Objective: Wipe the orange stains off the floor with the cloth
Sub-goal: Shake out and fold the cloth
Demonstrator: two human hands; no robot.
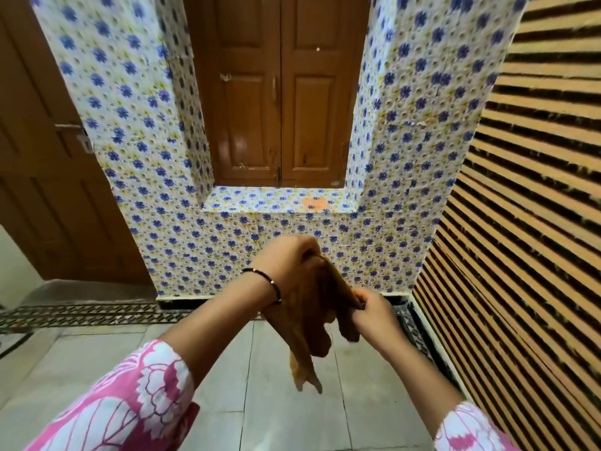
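A brown-orange cloth [312, 323] hangs in the air between my two hands, its lower end dangling over the pale floor tiles. My left hand [289, 265] grips its upper part, fingers curled round the fabric. My right hand [374, 314] pinches the cloth's right edge, a little lower. An orange stain [314, 203] shows on the flowered ledge below the wooden shutters, beyond and above my hands. I see no orange marks on the visible floor tiles [286, 415].
A wall with blue-flower covering [136, 177] stands straight ahead, with closed brown wooden shutters [279, 102] in its recess. A brown door [42, 177] is at the left. A striped orange-and-dark panel [527, 222] runs along the right. A patterned tile border [84, 314] lines the floor.
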